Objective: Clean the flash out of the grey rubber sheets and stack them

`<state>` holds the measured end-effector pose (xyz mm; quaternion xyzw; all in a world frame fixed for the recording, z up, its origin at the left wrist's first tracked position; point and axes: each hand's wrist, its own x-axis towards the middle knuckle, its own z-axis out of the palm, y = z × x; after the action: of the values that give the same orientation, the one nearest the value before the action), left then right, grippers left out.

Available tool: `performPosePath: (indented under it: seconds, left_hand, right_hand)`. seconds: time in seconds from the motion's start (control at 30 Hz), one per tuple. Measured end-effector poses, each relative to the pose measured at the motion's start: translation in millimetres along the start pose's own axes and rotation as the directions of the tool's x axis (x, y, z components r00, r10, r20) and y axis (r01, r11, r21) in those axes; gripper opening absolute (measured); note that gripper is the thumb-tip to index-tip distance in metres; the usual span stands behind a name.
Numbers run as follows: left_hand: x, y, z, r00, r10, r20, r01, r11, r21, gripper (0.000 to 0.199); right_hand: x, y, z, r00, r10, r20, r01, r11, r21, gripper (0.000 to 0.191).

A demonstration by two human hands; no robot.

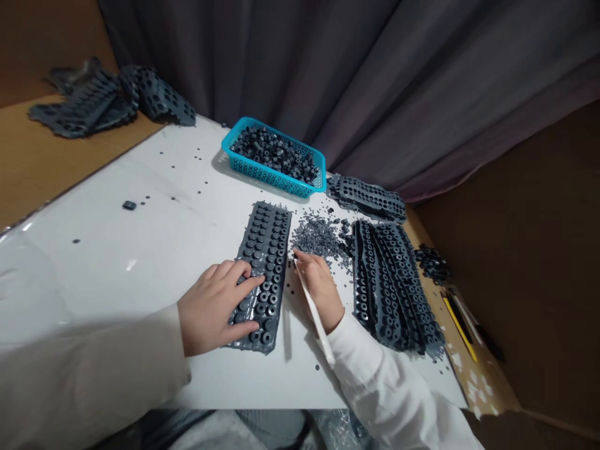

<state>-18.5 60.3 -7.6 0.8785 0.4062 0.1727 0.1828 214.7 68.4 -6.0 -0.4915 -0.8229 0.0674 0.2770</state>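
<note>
A dark grey rubber sheet (pixel 269 240) with rows of round raised parts lies on the white table. My left hand (pixel 218 306) rests on its lower left part, fingers spread and pressing on it. Just right of the sheet, my right hand (pixel 319 287) is closed around a thin white tool (pixel 312 306), its tip near the sheet's right edge. Beyond my right hand is a pile of small grey discs (pixel 316 234). Several of the lower raised parts show ring-shaped tops, while many upper ones look flat.
A blue basket (pixel 276 182) of small dark pieces stands at the back. Stacked rubber sheets (pixel 394 281) lie right, more sheets (pixel 368 197) behind them. Sheet scraps (pixel 98 103) are at back left. A yellow tool (pixel 459 328) lies at the right edge. A grey curtain (pixel 328 81) hangs behind.
</note>
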Motion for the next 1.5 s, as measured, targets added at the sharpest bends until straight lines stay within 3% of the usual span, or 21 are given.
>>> performPosePath:
  seconds: [0.13,0.23,0.33,0.5,1.0,1.13,1.27,1.5]
  left_hand:
    - [0,0,0.3,1.0,0.005,-0.009,-0.005,1.0,-0.004,0.051]
    - [2,0,-0.7,1.0,0.005,-0.011,-0.005,1.0,-0.013,0.051]
    - [3,0,-2.2,1.0,-0.004,-0.009,0.004,0.999,-0.032,0.055]
    - [4,2,-3.4,1.0,-0.017,0.001,0.017,0.998,-0.054,0.056]
    - [4,2,-3.4,1.0,-0.01,0.0,0.01,0.998,-0.063,0.053]
    - [4,1,-2.7,1.0,-0.013,-0.002,0.013,0.998,-0.06,0.054]
    - [2,0,-0.8,1.0,-0.003,-0.017,0.002,0.999,-0.054,0.056]
    - [2,0,-1.0,1.0,0.001,-0.01,-0.002,0.999,-0.042,0.056]
  right_hand:
    - [4,2,-16,0.994,0.102,-0.05,-0.097,0.991,0.094,0.005]
    - [4,-7,-21,0.997,0.074,0.006,-0.073,0.954,0.29,0.004]
    - [0,-17,-14,0.995,0.017,0.1,-0.061,0.889,0.453,0.007]
    - [-5,-18,0,0.987,0.051,0.152,-0.122,0.855,0.505,0.006]
    - [-1,-11,-1,0.983,0.017,0.184,-0.109,0.855,0.506,0.01]
    - [1,-9,0,0.984,-0.065,0.167,-0.015,0.899,0.437,0.007]
    - [2,-10,1,0.968,-0.183,0.17,0.135,0.957,0.258,0.007]
    - [1,-12,1,0.95,-0.276,0.144,0.273,0.961,0.043,0.01]
